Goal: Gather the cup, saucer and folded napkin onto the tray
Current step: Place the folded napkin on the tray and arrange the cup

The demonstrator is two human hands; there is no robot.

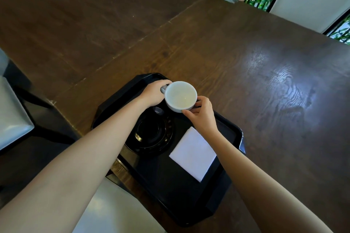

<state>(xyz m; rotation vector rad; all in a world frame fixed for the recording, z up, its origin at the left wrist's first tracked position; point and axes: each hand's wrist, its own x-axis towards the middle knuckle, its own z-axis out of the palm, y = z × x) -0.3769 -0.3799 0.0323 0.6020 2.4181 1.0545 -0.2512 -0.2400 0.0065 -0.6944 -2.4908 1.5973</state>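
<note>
Tray [225,185]: nearest me, on the table [265,81]; I count one saucer [151,134] and one napkin [193,154] lying in it.
Cup [180,96]: one, raised above the tray's far end, empty.
Left hand [154,93]: grips the cup's handle.
Right hand [200,112]: fingers clasp the cup's side.
</note>
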